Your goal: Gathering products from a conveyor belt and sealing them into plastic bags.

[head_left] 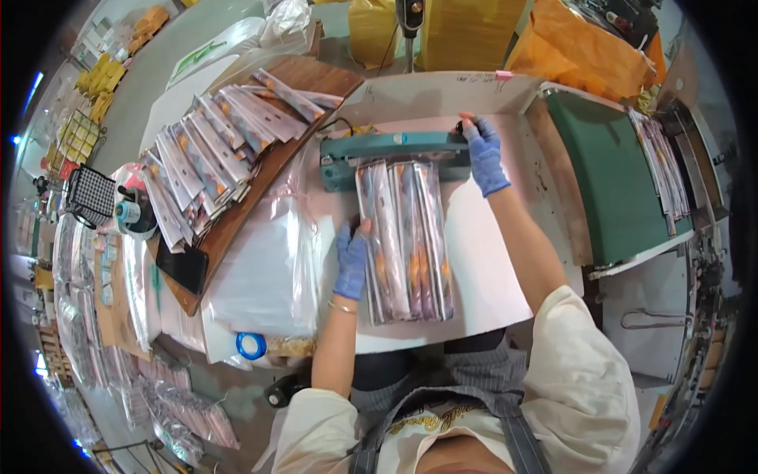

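White worktop, teal bar sealer toward far side. Packet bundle in clear plastic lies flat, far end at sealer. Possible trouble: uneven press if left hand lets plastic skew. Right hand extended forward, fingers curled round black knob; left fingers against bundle's edge, grip unclear.

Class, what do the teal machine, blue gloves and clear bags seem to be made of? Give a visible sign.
Teal machine: probably painted metal, satin; even colour and hard edges, though plastic is possible.
Blue gloves: seemingly knitted fabric, matte; close-fitting without shine.
Clear bags: likely thin plastic film, glossy; translucent, with white glints and creases.
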### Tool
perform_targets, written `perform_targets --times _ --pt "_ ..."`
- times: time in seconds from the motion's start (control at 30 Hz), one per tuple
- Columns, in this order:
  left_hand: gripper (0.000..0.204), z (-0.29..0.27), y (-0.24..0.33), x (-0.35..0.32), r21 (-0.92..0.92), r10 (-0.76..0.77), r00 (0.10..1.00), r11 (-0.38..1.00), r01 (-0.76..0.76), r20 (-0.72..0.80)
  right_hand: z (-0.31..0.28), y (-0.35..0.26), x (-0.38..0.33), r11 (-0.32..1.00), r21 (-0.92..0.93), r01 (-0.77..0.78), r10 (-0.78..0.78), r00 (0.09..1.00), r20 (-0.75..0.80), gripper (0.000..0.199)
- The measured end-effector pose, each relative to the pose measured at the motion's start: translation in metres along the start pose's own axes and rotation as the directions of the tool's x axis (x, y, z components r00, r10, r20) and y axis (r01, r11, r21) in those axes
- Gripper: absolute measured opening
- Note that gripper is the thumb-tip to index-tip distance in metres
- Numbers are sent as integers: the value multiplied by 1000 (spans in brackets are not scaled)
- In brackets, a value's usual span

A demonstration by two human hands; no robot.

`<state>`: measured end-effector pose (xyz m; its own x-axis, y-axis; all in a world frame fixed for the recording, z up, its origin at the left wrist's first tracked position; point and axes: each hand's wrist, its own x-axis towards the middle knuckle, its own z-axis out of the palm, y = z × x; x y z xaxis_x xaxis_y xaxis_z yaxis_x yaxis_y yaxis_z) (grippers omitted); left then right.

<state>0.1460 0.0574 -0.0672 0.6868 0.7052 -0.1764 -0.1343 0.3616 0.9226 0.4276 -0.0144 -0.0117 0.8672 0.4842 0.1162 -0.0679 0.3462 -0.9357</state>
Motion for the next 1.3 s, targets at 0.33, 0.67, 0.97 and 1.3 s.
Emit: perform_targets --times 0.33,0.67,0.97,1.3 --pt "21 -37 -30 -241 208 -228 973 951 229 -31 -19 13 17 970 -147 193 -187 981 55 16" --pt "17 -175 134 -110 966 489 841 -214 -144 233 63 8 -263 240 -727 644 -82 760 645 40" --pt "22 -64 66 -132 894 588 777 191 -405 226 112 -22 -295 791 -385 476 -219 807 548 15" --pt "48 -35 108 -150 890 658 666 -455 -20 351 97 -57 -317 610 -445 656 -324 719 615 4"
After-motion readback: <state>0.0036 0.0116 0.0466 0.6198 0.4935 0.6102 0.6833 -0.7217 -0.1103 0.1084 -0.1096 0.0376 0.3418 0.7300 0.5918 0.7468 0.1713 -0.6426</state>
